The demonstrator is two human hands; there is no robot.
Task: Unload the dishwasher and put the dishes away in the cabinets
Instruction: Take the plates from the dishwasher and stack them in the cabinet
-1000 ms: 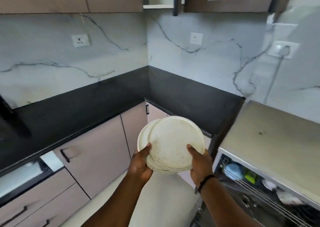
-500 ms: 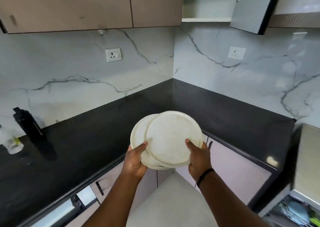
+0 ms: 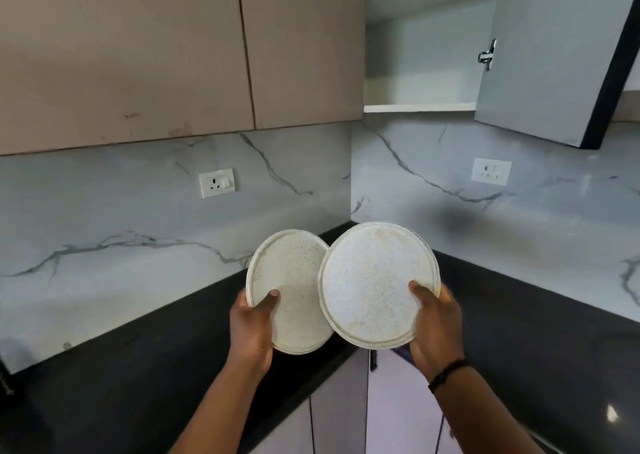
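I hold speckled cream plates in front of the counter corner. My left hand (image 3: pixel 254 327) grips the left plates (image 3: pixel 287 280) at their lower left rim, thumb on top; their edge looks like a stack of two or more. My right hand (image 3: pixel 434 322) grips a single right plate (image 3: pixel 374 280) at its lower right rim, thumb on its face. The right plate overlaps the left ones. Above and to the right, the upper cabinet (image 3: pixel 419 107) stands open with bare white shelves, its door (image 3: pixel 540 55) swung out to the right.
A black L-shaped counter (image 3: pixel 121 384) runs below the marble backsplash. Shut beige upper cabinets (image 3: pixel 156 48) hang at the left. Wall sockets (image 3: pixel 217 182) sit on both walls. Lower cabinet doors (image 3: pixel 346 412) are beneath the corner.
The view has tilted up from the dishwasher to the open upper cabinet. The plates, stacked together before, are now slid apart, one in the right hand, the others in the left.
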